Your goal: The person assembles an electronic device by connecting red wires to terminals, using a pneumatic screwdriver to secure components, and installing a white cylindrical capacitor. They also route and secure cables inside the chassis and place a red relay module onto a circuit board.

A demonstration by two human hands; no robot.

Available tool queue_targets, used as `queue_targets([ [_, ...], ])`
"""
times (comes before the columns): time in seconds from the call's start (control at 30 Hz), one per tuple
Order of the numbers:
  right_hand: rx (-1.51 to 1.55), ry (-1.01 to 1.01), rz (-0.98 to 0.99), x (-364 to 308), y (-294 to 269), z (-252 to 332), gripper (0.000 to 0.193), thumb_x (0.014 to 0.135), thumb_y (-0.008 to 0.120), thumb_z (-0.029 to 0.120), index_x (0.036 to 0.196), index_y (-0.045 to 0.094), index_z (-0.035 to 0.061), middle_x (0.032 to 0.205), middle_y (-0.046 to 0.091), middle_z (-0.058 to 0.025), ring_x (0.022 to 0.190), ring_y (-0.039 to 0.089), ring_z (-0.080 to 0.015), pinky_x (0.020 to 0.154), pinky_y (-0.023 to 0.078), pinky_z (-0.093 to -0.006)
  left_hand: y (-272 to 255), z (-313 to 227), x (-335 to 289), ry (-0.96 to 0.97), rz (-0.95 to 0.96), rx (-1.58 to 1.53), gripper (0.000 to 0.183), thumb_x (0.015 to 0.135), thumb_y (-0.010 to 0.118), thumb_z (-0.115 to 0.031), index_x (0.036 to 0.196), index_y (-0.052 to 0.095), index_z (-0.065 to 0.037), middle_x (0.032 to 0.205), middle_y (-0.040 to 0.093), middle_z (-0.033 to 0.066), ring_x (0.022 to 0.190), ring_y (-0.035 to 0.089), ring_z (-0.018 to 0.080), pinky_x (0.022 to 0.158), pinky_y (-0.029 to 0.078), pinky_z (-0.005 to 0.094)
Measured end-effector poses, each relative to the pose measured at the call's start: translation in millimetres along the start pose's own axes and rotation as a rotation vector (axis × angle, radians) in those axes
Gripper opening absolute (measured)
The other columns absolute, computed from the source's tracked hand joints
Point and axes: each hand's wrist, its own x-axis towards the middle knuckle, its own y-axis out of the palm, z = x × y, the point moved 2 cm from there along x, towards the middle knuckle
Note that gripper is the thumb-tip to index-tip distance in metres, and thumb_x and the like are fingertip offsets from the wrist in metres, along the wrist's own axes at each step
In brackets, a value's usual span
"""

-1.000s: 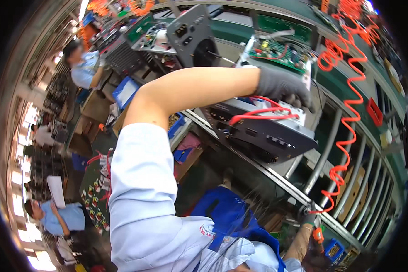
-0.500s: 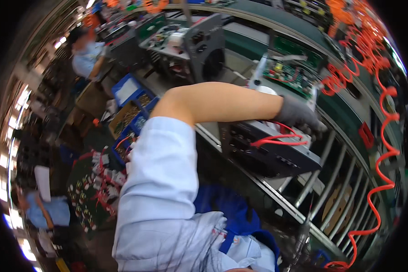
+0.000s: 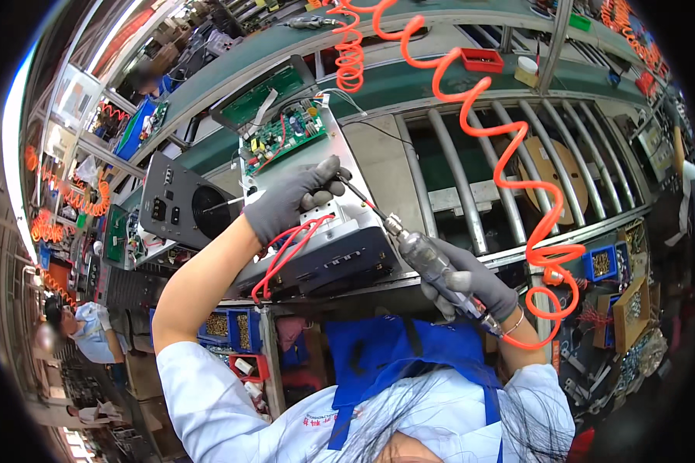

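Note:
My right hand (image 3: 475,285), in a grey glove, is wrapped round a pneumatic screwdriver (image 3: 426,256) with a long thin bit (image 3: 361,193). The bit points up and left, and its tip meets the pinched fingers of my gloved left hand (image 3: 301,199). Whether a screw sits at the tip is hidden. Below both hands is a dark equipment chassis (image 3: 328,266) with a white block (image 3: 333,220) on it. Red wires (image 3: 286,258) loop from the block beside my left wrist. Behind my left hand, a green circuit board (image 3: 289,139) lies on a pale metal plate.
An orange coiled air hose (image 3: 517,174) arcs from above to the screwdriver. Metal rollers (image 3: 459,181) run off to the right. Another dark chassis (image 3: 179,201) stands at left. Blue bins of small parts (image 3: 601,264) are at right; a red tray (image 3: 483,60) is on the far ledge.
My view has swung toward the right. My left hand has lifted off the chassis to the bit's tip. My right hand now shows, holding the screwdriver.

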Motion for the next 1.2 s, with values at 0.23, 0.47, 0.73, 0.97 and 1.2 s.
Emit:
queue_targets([
  [0.23, -0.032, 0.028, -0.005, 3, 0, 4, 0.093, 0.069, 0.073, 0.042, 0.143, 0.032, 0.0034, 0.081, 0.057, -0.0061, 0.054, 0.057, -0.0104, 0.048, 0.049, -0.0231, 2, -1, -4, -0.054, -0.126, -0.016, 0.037, 0.1, 0.048, -0.034, 0.11, 0.055, 0.001, 0.075, 0.054, -0.0036, 0.047, 0.031, -0.003, 0.037, 0.024, 0.0118],
  [0.47, 0.051, 0.008, -0.013, 5, 5, 5, 0.093, 0.07, 0.073, 0.04, 0.145, 0.031, 0.0048, 0.081, 0.057, -0.0065, 0.055, 0.058, -0.0108, 0.048, 0.049, -0.0237, 6, -4, -7, -0.003, -0.075, 0.04, 0.033, 0.1, 0.05, -0.03, 0.112, 0.055, 0.001, 0.077, 0.054, -0.0054, 0.049, 0.034, -0.0046, 0.039, 0.027, 0.0094],
  [0.73, -0.045, -0.08, -0.146, 7, 9, 1, 0.096, 0.063, 0.073, 0.046, 0.139, 0.035, 0.0013, 0.078, 0.057, -0.0082, 0.05, 0.058, -0.0123, 0.045, 0.05, -0.0232, 14, -8, -6, -0.114, -0.151, -0.085, 0.049, 0.092, 0.058, -0.046, 0.108, 0.06, -0.001, 0.074, 0.051, -0.005, 0.052, 0.042, -0.0031, 0.041, 0.033, 0.0068],
  [0.97, -0.06, -0.145, -0.215, -32, 23, 10, 0.104, 0.058, 0.072, 0.05, 0.142, 0.032, 0.0021, 0.077, 0.055, -0.0104, 0.051, 0.056, -0.0135, 0.046, 0.048, -0.0246, 6, -1, 1, 0.097, -0.103, 0.785, 0.048, 0.087, 0.064, -0.048, 0.102, 0.068, -0.003, 0.085, 0.06, -0.0004, 0.069, 0.05, 0.0047, 0.061, 0.04, 0.0206],
  [1.2, -0.123, 0.075, -0.255, -100, 54, -26, 0.114, 0.049, 0.078, 0.05, 0.141, 0.033, -0.0001, 0.077, 0.057, -0.0108, 0.055, 0.059, -0.0149, 0.045, 0.046, -0.0237, 18, 1, -8, 0.08, 0.114, 0.744, 0.036, 0.087, 0.066, -0.035, 0.073, 0.067, -0.001, 0.064, 0.055, -0.0028, 0.059, 0.047, 0.0039, 0.054, 0.038, 0.024],
])
